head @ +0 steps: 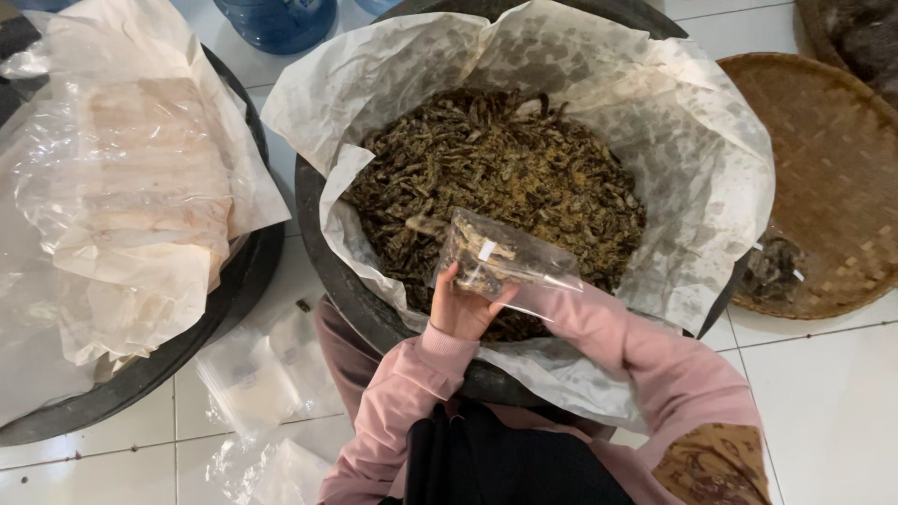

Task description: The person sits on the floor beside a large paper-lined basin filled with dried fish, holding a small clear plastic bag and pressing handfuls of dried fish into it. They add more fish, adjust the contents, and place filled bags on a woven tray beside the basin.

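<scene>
Right above the paper-lined black basin (327,252) of dark dried bits, the left hand (463,309) pinches a part-filled clear plastic bag (500,257) upright so nothing spills, the right hand's grip hidden behind it.

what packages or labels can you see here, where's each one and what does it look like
Small clear plastic bag: held in the left hand over the paper-lined black tub; part-filled with dark dried bits, small white label.
Empty clear bags: loose pile on the tiled floor, lower left.
Small filled bag: on the woven tray, right.
</scene>
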The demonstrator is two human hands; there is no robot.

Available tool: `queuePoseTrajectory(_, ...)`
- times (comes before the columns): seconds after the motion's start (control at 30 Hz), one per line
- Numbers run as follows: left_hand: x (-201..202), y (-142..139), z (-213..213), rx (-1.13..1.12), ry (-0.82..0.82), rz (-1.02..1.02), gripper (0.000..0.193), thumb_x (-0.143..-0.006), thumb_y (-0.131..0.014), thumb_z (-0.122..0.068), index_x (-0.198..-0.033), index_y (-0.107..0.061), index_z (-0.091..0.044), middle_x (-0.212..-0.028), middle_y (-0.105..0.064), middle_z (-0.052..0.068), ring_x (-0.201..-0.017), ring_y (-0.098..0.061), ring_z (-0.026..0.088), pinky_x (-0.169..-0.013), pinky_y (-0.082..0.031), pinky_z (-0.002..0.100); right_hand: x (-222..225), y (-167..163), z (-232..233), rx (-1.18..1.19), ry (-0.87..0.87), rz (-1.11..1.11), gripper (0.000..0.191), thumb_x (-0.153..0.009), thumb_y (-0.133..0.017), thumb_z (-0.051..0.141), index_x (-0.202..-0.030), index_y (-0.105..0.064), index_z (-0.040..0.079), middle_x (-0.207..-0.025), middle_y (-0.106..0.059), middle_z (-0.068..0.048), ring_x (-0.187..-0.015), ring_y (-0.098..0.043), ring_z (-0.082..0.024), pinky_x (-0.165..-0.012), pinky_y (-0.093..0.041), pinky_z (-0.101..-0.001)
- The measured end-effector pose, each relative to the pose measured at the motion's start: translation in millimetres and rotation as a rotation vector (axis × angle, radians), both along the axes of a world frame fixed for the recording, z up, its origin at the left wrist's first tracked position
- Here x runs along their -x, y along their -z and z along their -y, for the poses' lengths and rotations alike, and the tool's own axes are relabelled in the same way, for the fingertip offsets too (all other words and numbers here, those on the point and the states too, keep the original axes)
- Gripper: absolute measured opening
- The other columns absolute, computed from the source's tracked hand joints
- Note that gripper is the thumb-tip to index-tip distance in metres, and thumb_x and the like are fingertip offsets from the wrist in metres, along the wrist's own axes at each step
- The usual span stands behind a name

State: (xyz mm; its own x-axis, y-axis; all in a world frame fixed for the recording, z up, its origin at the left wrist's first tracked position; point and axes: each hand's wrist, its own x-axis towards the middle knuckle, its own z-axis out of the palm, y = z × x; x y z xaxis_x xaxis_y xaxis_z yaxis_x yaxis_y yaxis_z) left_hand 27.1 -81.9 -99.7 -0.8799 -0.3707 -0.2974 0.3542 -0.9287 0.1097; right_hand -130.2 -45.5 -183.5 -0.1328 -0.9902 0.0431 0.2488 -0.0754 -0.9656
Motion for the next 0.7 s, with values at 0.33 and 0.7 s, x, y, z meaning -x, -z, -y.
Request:
queuePoseTrajectory(0.33, 1, 21, 5, 0.102, -0.104, -0.007, 0.046, -0.101, -0.067, -0.032, -0.135, -0.057, -0.002, -0.135, -0.064, 0.019, -0.126, -0.063, 0.037, -0.116, -0.049, 0.055, 62, -140, -151, 0.097, 0.563, -0.584, 0.020, -0.114, -0.050, 0.014, -0.126, -0.057, -0.001, -0.101, -0.063, -0.005, -0.085, -0.062, -0.013, -0.071, -0.052, -0.0248)
queuePoseTrajectory(0.7, 1, 10, 9, 0.096, -0.185, -0.076, 0.029, -0.101, -0.070, -0.025, -0.120, -0.067, -0.003, -0.131, -0.068, 0.016, -0.126, -0.063, 0.037, -0.118, -0.046, 0.060, 41, -208, -171, -0.170, 0.677, -0.536, 0.022, -0.109, -0.056, 0.012, -0.120, -0.063, -0.005, -0.082, -0.063, -0.005, -0.070, -0.047, -0.004, -0.060, -0.037, -0.0217)
